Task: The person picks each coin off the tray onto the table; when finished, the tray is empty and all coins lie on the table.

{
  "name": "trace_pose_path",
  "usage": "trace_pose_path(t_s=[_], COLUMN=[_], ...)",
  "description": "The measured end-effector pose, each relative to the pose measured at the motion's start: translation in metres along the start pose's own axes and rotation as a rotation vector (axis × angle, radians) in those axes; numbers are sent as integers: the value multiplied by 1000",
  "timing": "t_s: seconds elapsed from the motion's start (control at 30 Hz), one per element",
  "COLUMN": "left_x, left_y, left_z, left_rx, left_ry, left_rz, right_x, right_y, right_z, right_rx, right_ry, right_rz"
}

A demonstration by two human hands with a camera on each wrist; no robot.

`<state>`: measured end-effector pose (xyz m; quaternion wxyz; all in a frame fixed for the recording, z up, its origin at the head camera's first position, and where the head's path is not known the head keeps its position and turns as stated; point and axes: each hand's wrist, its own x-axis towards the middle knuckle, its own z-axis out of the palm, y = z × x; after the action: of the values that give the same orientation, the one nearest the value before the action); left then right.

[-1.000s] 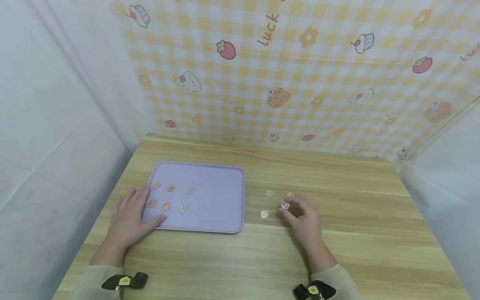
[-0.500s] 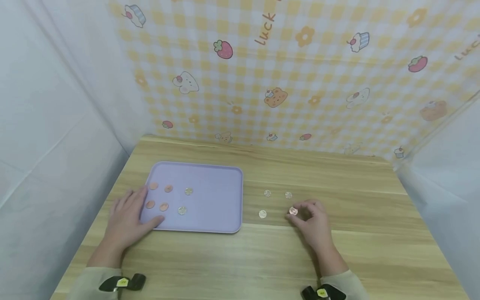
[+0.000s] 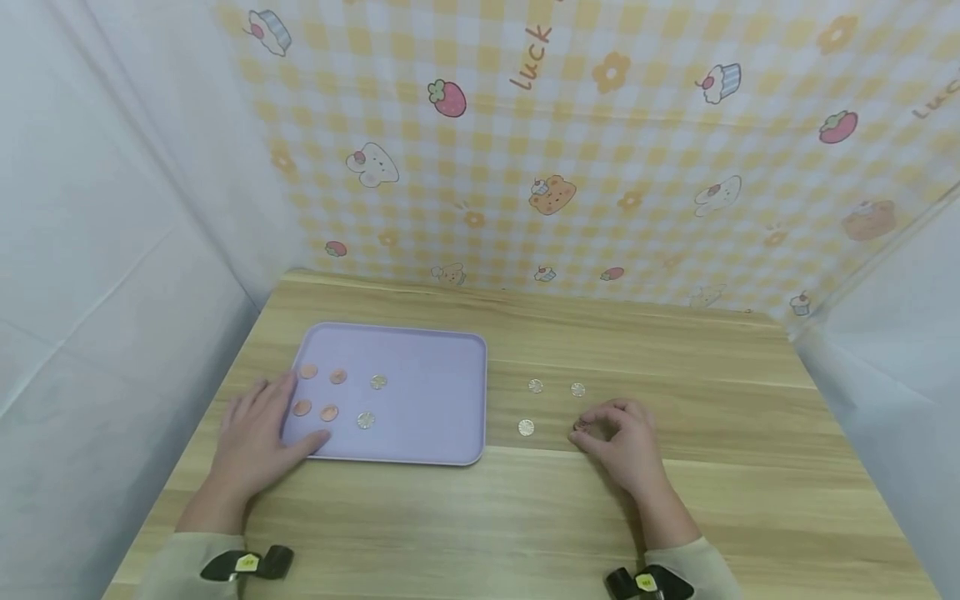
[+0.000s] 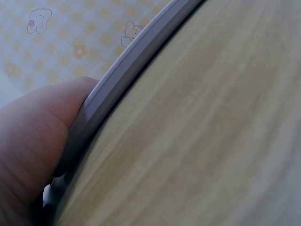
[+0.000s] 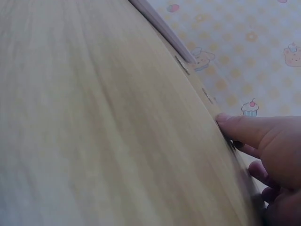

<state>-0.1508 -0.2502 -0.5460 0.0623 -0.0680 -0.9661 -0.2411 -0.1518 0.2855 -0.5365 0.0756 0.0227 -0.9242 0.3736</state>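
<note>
In the head view, a lilac tray (image 3: pixel 431 400) lies at the left of the wooden table. On it are several copper-coloured coins (image 3: pixel 329 412) and two pale, patterned coins (image 3: pixel 365 420). My left hand (image 3: pixel 255 433) rests at the tray's left end, fingers stretched along the side and thumb over the near rim. Right of the tray, my right hand (image 3: pixel 622 437) pinches a reddish coin (image 3: pixel 580 425) between thumb and forefinger, low over the wood. The coin is tilted, mostly covered by the fingertips. In the left wrist view, the thumb (image 4: pixel 61 108) lies against the tray's rim.
Three pale coins lie on the table between tray and right hand: a near one (image 3: pixel 526 427), a far left one (image 3: pixel 536 386) and a far right one (image 3: pixel 577 389). A yellow checked cloth (image 3: pixel 487 150) hangs behind the table (image 3: pixel 450 525); pale sheets flank it.
My right hand has drawn back to the right and nearer with the coin, uncovering the far right coin. Since half a second ago the coin has tilted. The left hand stays put.
</note>
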Motion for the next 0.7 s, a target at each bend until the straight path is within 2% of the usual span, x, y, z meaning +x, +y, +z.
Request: trace_pose_path(t_s=[0.2, 0.47, 0.7], left_x=[-1, -1, -1], left_y=[1, -1, -3], left_z=[0, 2, 5], left_rx=[-16, -17, -15], left_ry=[5, 16, 24], left_rz=[1, 8, 17], right_x=[-3, -8, -7], right_y=[1, 5, 10], right_z=[1, 6, 8], right_rx=[-31, -79, -103], right_ry=[20, 86, 112], right_rz=[-45, -151, -177])
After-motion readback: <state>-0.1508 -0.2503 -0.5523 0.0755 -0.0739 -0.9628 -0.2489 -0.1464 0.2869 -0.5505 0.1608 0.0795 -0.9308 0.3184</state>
